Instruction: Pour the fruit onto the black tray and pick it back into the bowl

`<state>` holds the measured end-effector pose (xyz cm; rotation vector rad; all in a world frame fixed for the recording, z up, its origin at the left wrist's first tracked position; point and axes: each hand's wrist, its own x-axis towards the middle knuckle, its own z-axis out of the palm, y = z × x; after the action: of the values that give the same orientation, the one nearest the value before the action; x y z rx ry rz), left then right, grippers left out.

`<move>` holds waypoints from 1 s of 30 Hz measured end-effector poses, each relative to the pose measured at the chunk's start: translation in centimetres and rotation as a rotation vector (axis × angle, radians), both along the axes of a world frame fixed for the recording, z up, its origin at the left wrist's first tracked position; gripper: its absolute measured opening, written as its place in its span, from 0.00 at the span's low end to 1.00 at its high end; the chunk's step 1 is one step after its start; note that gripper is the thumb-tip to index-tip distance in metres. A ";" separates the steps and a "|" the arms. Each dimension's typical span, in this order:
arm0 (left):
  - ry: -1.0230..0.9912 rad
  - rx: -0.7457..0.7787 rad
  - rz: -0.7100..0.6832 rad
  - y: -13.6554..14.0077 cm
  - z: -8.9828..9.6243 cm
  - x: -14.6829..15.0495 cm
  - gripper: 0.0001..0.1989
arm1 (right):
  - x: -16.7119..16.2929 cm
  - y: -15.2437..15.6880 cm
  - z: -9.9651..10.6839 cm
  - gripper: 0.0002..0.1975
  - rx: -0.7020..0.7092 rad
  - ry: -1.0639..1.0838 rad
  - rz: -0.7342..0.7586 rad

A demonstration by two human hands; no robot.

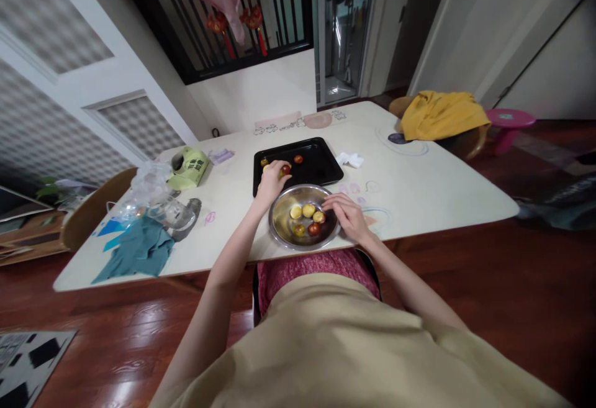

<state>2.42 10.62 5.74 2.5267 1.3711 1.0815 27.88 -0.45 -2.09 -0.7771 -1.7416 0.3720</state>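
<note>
My left hand (274,178) is over the black baking tray (313,175), its fingers closed around a small red-brown fruit (285,170) that looks like a fresh jujube. Another reddish fruit (298,159) and a greenish-brown one (265,163) lie on the tray; more yellow shows beside my left fingers, partly hidden. In front of the tray, touching or nearly touching it, stands a round metal bowl (278,234) with several yellow and red-brown fruits (308,210) inside. My right hand (347,214) rests on the bowl's right rim, fingers curled over it.
A crumpled white tissue (350,159) lies right of the tray on the white table (433,190). At the left are a green bag (190,167), clear plastic (151,181) and a teal cloth (139,246). A yellow garment (442,116) drapes a chair at the right.
</note>
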 end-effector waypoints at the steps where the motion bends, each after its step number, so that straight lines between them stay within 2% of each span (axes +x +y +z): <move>1: -0.032 0.007 -0.036 -1.1 0.2 -0.2 0.13 | 0.0 0.0 0.0 0.25 0.005 0.004 0.004; 7: -0.119 -0.001 -0.214 -7.3 -0.1 -1.1 0.12 | 0.1 0.1 -0.1 0.26 -0.021 0.015 0.003; 11: -0.127 0.025 -0.262 -9.6 -1.2 -1.3 0.13 | 0.2 0.1 0.0 0.25 -0.005 0.011 -0.004; 14: -0.154 0.039 -0.291 -10.9 -2.2 -1.0 0.14 | -0.1 -0.2 0.6 0.22 0.016 -0.010 -0.063; 18: -0.170 0.082 -0.323 -12.4 -3.0 -0.4 0.15 | -1.4 -1.7 2.3 0.12 0.001 -0.071 -0.182; 20: -0.177 0.118 -0.345 -12.9 -3.2 -0.1 0.16 | -2.3 -2.6 3.2 0.08 -0.034 -0.094 -0.158; 24: -0.179 0.158 -0.408 -13.3 -3.2 0.3 0.17 | -3.9 -3.9 4.2 0.13 -0.139 -0.094 -0.026; 30: -0.192 0.118 -0.408 -12.6 -3.6 0.0 0.14 | -4.7 -3.1 3.9 0.15 -0.193 -0.094 -0.028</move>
<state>2.41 -2.00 2.12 2.5389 0.7219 1.2994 23.22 -3.58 1.81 -0.9698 -1.7984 0.4964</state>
